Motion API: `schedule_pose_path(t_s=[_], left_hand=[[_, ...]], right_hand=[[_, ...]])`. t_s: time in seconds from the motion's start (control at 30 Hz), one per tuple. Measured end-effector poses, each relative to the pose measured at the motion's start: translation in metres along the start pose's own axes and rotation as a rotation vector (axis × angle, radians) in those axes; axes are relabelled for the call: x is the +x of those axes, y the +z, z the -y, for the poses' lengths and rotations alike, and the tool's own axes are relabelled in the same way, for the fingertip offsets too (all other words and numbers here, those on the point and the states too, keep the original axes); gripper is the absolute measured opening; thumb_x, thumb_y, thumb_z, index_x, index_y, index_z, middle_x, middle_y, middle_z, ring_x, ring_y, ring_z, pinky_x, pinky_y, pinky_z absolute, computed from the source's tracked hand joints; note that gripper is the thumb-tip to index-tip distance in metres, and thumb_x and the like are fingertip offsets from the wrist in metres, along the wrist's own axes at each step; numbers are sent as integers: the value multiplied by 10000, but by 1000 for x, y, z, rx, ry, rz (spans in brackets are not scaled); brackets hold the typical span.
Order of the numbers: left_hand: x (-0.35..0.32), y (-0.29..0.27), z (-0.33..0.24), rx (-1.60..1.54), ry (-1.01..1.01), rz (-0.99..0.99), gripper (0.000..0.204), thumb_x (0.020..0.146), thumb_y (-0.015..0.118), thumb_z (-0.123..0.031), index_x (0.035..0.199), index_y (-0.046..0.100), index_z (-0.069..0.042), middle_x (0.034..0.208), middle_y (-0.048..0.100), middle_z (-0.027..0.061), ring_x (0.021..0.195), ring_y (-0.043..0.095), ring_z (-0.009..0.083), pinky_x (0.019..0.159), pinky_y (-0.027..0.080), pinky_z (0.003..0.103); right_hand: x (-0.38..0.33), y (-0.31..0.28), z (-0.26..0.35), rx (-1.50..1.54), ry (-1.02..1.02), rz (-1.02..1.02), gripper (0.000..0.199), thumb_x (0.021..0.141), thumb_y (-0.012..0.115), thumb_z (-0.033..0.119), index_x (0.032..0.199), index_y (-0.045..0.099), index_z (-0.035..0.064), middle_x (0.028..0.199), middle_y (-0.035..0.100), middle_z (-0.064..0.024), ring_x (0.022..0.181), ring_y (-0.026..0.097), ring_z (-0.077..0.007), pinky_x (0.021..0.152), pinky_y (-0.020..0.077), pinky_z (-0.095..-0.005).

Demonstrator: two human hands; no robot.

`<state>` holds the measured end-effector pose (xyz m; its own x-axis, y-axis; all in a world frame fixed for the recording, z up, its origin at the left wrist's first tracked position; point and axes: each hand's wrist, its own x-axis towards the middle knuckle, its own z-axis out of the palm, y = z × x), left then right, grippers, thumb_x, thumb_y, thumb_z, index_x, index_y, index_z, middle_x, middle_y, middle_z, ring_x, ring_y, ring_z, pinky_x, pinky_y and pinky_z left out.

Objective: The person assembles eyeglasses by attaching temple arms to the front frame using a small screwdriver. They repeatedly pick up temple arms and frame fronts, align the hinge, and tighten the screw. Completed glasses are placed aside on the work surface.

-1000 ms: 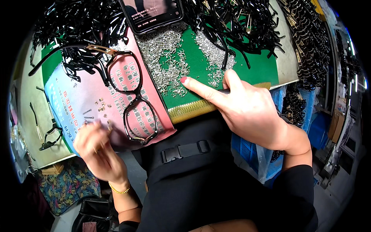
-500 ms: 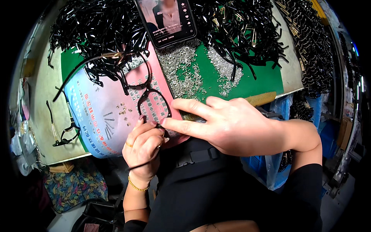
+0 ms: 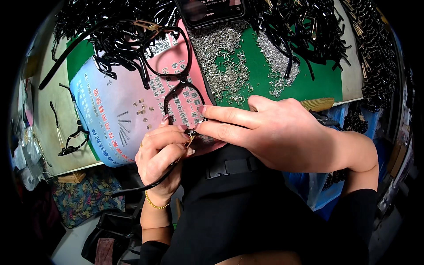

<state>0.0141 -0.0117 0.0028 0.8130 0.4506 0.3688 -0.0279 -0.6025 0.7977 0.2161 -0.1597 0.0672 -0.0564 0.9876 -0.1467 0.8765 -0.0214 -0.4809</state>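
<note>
A black eyeglass frame (image 3: 190,55) is held over the near edge of the table, its far temple with a gold-coloured hinge part stretching to the left. My left hand (image 3: 159,152) is closed around the near end of it, where a gold-coloured piece shows at the hinge. The near black temple (image 3: 143,189) passes under the left fingers and sticks out past my wrist. My right hand (image 3: 282,132) comes in from the right, two fingers stretched together onto the near rim beside the hinge. Its thumb is hidden, as is whatever lies between the fingertips.
Several small screws (image 3: 123,128) and brass-coloured bits (image 3: 142,106) lie on a pink and blue printed sheet (image 3: 95,115). Beyond are piled silver pins (image 3: 221,62), black temples (image 3: 304,31) and a phone (image 3: 210,13). Another eyeglass frame (image 3: 79,141) rests at the left.
The near temple has swung out to the left, below my left hand, and the gold-coloured hinge piece now shows. Both hands stay at the near rim. The whole view has shifted slightly.
</note>
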Motion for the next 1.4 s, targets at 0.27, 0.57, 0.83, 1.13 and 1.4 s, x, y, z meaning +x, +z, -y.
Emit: schedule_pose_path(t_s=[0.27, 0.57, 0.83, 1.13, 1.4], left_hand=[[9, -4, -8, 143, 105, 97, 240, 750, 734, 52, 896, 569, -44, 889, 674, 112, 871, 697, 294, 934, 555, 491], [13, -2, -2, 178, 104, 96, 283, 656, 732, 92, 880, 624, -42, 883, 679, 90, 829, 701, 279, 753, 580, 389], [14, -7, 0, 169, 133, 127, 285, 700, 776, 64, 923, 633, -41, 885, 689, 101, 833, 703, 271, 826, 596, 415], [-4, -5, 2, -205, -215, 8, 277, 767, 722, 150, 949, 626, -36, 908, 548, 78, 882, 712, 255, 987, 530, 497], [-3, 0, 11, -119, -27, 8, 296, 711, 815, 114, 929, 713, -58, 928, 576, 64, 831, 711, 211, 903, 592, 398]], right_hand=[[0, 0, 0, 0, 22, 33, 616, 762, 687, 27, 1341, 612, 226, 1410, 577, 48, 718, 584, -181, 497, 521, -242], [2, -2, -1, 33, 27, 35, 608, 758, 691, 13, 1329, 622, 209, 1391, 581, 48, 702, 575, -159, 502, 525, -235], [4, -2, 0, 23, 10, 36, 610, 746, 715, 31, 1325, 626, 201, 1353, 602, 14, 693, 581, -167, 501, 529, -243], [12, 17, 1, -394, -98, -200, 407, 821, 672, 248, 1228, 677, 235, 1154, 655, 52, 664, 553, -115, 428, 426, -207], [11, 29, 3, -439, -114, -326, 446, 816, 664, 289, 1258, 671, 225, 1194, 676, 29, 613, 521, -103, 425, 355, -190]])
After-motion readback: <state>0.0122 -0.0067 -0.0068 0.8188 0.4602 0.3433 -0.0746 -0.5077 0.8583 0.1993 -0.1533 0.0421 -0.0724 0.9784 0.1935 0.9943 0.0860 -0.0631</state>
